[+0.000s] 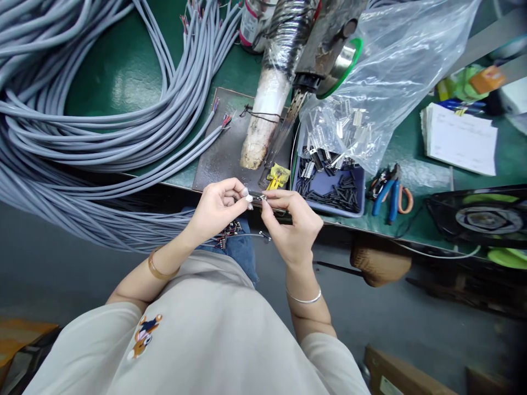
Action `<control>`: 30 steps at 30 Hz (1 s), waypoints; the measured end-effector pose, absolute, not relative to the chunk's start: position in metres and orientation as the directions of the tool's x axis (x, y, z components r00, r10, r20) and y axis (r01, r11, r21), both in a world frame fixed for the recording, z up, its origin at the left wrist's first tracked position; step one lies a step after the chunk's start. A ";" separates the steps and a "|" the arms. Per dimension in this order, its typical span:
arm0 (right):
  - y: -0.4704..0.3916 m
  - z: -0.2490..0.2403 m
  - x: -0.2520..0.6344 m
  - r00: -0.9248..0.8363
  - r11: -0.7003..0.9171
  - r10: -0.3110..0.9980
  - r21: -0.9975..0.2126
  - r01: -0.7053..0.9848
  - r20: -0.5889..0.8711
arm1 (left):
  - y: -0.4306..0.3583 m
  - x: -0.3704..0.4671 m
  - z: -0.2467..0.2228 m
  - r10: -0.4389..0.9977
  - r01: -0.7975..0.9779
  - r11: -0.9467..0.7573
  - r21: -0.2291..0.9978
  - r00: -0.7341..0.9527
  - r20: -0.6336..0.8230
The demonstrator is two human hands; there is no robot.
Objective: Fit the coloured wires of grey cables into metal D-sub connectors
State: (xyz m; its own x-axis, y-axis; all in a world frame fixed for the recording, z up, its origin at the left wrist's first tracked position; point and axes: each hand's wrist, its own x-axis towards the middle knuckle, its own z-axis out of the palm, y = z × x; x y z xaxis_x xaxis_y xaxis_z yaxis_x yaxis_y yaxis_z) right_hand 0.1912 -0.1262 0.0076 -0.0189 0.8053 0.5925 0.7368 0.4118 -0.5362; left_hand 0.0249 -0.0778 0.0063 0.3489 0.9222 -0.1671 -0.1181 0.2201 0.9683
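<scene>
My left hand (220, 209) is pinched at the front edge of the bench. Its fingertips meet a small dark piece (257, 196), too small to name for sure. Facing it, my right hand (295, 226) pinches a small metallic connector (264, 198) between thumb and fingers, close to the left fingertips. Below the hands, grey cable ends with several small connectors (224, 238) rest over my lap. Just beyond the right hand stands a blue-grey bin (361, 192) with short black tubes (340, 195) and metal connectors in it.
Thick bundles of grey cable (135, 129) cover the left side of the green bench. A soldering fixture with a wrapped white tube (269, 99) overhangs a dark plate (212, 164). Rightward are a plastic bag (411, 60), blue-handled pliers (394, 197), papers (461, 140) and a black fan-like device (486, 218).
</scene>
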 end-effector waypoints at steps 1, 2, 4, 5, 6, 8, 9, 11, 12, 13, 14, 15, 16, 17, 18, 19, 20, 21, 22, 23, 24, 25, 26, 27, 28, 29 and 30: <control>-0.126 0.007 0.191 -0.030 0.415 0.800 -0.516 0.749 0.600 | -0.078 0.025 0.006 0.937 -0.121 0.191 0.974 0.318 -0.145; -0.125 0.007 0.191 -0.037 0.416 0.795 -0.500 0.760 0.605 | -0.078 0.026 0.004 0.950 -0.125 0.161 0.979 0.288 -0.120; -0.123 0.005 0.190 -0.044 0.413 0.790 -0.479 0.775 0.611 | -0.078 0.027 0.002 0.966 -0.123 0.110 0.986 0.248 -0.077; -0.122 0.004 0.189 -0.044 0.413 0.787 -0.471 0.780 0.616 | -0.078 0.027 0.000 0.970 -0.112 0.087 0.990 0.235 -0.059; -0.121 0.003 0.189 -0.048 0.416 0.780 -0.460 0.784 0.624 | -0.078 0.028 -0.002 0.975 -0.095 0.065 0.993 0.220 -0.043; -0.117 0.000 0.188 -0.054 0.431 0.760 -0.440 0.788 0.648 | -0.077 0.029 -0.004 0.984 -0.048 0.027 0.998 0.178 -0.018; -0.115 -0.001 0.187 -0.054 0.441 0.750 -0.438 0.783 0.660 | -0.077 0.030 -0.005 0.987 -0.027 0.015 1.000 0.158 -0.010; -0.112 -0.003 0.187 -0.043 0.458 0.734 -0.447 0.769 0.678 | -0.075 0.032 -0.005 0.992 -0.002 0.003 1.000 0.128 -0.002; -0.110 -0.003 0.187 -0.036 0.461 0.730 -0.454 0.763 0.682 | -0.074 0.033 -0.005 0.993 0.005 -0.001 1.000 0.120 0.000; -0.109 -0.003 0.187 -0.031 0.462 0.729 -0.458 0.760 0.684 | -0.074 0.033 -0.004 0.994 0.011 -0.005 1.000 0.114 0.004; -0.108 -0.003 0.188 -0.028 0.460 0.729 -0.459 0.760 0.684 | -0.073 0.034 -0.002 0.994 0.017 -0.010 1.000 0.108 0.008; -0.107 -0.002 0.188 -0.026 0.458 0.727 -0.457 0.763 0.686 | -0.072 0.034 -0.001 0.995 0.022 -0.012 1.000 0.101 0.010; -0.106 -0.001 0.188 -0.024 0.457 0.724 -0.453 0.765 0.689 | -0.072 0.034 0.001 0.995 0.026 -0.014 1.000 0.095 0.011; -0.106 -0.001 0.188 -0.022 0.460 0.718 -0.450 0.766 0.696 | -0.072 0.034 0.003 0.996 0.026 -0.015 1.000 0.093 0.012; -0.106 0.000 0.189 -0.023 0.466 0.710 -0.446 0.764 0.704 | -0.071 0.034 0.004 0.995 0.023 -0.015 1.000 0.095 0.012; -0.106 0.001 0.189 -0.026 0.474 0.702 -0.441 0.762 0.712 | -0.071 0.034 0.006 0.995 0.018 -0.015 1.000 0.096 0.013; -0.106 0.001 0.189 -0.032 0.483 0.695 -0.434 0.761 0.718 | -0.071 0.034 0.007 0.995 0.013 -0.014 1.000 0.100 0.013; -0.106 0.002 0.190 -0.041 0.490 0.690 -0.425 0.761 0.723 | -0.070 0.034 0.008 0.994 0.007 -0.010 1.000 0.105 0.009; -0.106 0.002 0.190 -0.052 0.495 0.686 -0.414 0.764 0.725 | -0.069 0.034 0.009 0.994 0.003 -0.002 1.000 0.110 0.002; -0.106 0.002 0.190 -0.063 0.497 0.683 -0.400 0.770 0.728 | -0.069 0.034 0.010 0.993 -0.002 0.010 1.000 0.117 -0.009; -0.106 0.002 0.190 -0.074 0.499 0.678 -0.383 0.777 0.731 | -0.068 0.034 0.011 0.992 -0.008 0.025 1.000 0.123 -0.024; -0.105 0.002 0.191 -0.087 0.500 0.671 -0.363 0.786 0.736 | -0.067 0.034 0.012 0.991 -0.017 0.040 0.999 0.131 -0.037; -0.105 0.002 0.191 -0.101 0.502 0.664 -0.341 0.795 0.741 | -0.066 0.033 0.013 0.989 -0.028 0.054 0.998 0.142 -0.049; -0.105 0.002 0.192 -0.117 0.503 0.656 -0.317 0.804 0.746 | -0.065 0.033 0.014 0.987 -0.038 0.066 0.997 0.152 -0.059; -0.105 0.002 0.193 -0.134 0.506 0.648 -0.292 0.811 0.750 | -0.064 0.033 0.014 0.984 -0.046 0.076 0.996 0.164 -0.068; -0.105 0.001 0.195 -0.152 0.510 0.642 -0.271 0.817 0.752 | -0.064 0.033 0.015 0.982 -0.049 0.086 0.995 0.175 -0.076; -0.105 0.000 0.196 -0.168 0.516 0.637 -0.254 0.818 0.753 | -0.063 0.032 0.015 0.979 -0.047 0.095 0.994 0.184 -0.084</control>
